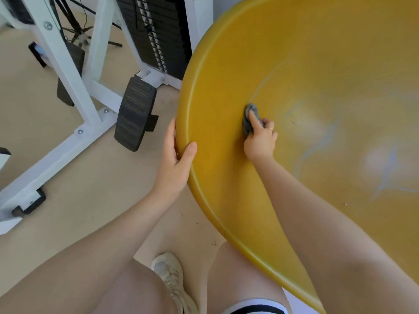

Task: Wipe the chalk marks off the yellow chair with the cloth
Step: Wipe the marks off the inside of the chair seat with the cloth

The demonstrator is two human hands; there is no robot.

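The right hand (260, 141) had its grip closed around a bunched grey cloth (249, 120), the index finger stretched along the top of the wad and pressing it against the inner face of the yellow chair (226, 177); a ring showed on one finger of that hand. The left hand (175, 159) had its grip clamped on the chair's rounded left rim, thumb on the inside face and fingers wrapped behind the edge. The chair's wide curved shell filled the right side of the view, tilted toward the person; pale blue chalk marks (322, 143) ran across it to the right of the cloth, and a thin faint streak rose above the cloth. A white exercise machine (74, 71) with a black footplate (136, 112) stood on the beige floor (102, 189) to the left; a pale sneaker (170, 275) showed between the person's bare knees.
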